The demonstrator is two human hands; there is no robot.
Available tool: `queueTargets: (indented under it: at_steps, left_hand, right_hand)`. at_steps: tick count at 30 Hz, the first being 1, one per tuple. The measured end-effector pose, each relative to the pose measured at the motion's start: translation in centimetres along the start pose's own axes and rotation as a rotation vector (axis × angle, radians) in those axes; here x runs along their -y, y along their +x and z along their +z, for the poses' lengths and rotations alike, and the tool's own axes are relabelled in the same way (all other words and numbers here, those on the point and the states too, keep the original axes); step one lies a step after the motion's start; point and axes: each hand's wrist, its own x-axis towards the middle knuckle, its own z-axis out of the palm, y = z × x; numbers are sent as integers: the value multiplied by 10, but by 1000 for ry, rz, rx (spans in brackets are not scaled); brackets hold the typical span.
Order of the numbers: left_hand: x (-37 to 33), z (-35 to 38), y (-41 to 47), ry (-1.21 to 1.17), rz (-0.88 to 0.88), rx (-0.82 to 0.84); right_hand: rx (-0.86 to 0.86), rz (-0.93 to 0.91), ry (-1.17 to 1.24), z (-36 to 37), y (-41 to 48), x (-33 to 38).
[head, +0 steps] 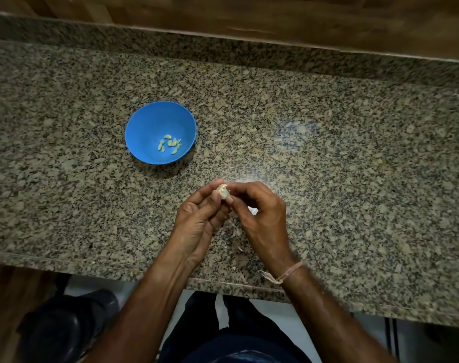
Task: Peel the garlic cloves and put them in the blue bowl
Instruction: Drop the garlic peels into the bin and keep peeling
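two hands meet over the near part of the counter (328, 142), both pinching one clove (223, 192), nearer than the bowl (144, 127) and to its right. left hand (197, 221): palm up, fingers curled, thumb and fingertips holding the clove from the left. right hand (262, 216): knuckles up, thumb and forefinger nipping the clove's right end. neither hand is free. a thread band (288, 273) sits on the right wrist.

clove: pale, with skin seemingly still on; how much is off cannot be told. judged small, light, firm in the body but bruisable under hard nail pressure. skin judged thin, dry and brittle, likely to tear in flakes rather than one piece. peeled flesh is likely slightly tacky and may slip from a loose pinch. best hold, in my judgement: steady the belly with the left fingers, lift the skin at the blunt root end with the right nail and draw along the length.

pale scraps (233, 231), probably shed skin, lie on the counter under and just nearer than the hands.

further off, the bowl stands upright, well apart from the hands. several peeled cloves (171, 145) lie in its bottom, toward its near right side. task judged part done.
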Motion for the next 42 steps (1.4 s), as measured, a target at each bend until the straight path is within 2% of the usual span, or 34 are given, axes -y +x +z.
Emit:
queueTargets:
  at_steps: [8,28,32,42]
  left_hand:
    - [2,-4,0,77,49,-40]
    - [6,-11,1,117,40,-51]
    - [5,-11,3,179,72,-60]
    - [6,-17,8,310,87,-74]
  right_hand:
    - [88,-114,-119,3,-4,-5]
    - [88,100,91,8,-9,-6]
    - [82,196,157,8,-9,-10]
    - [94,239,166,5,-6,-12]
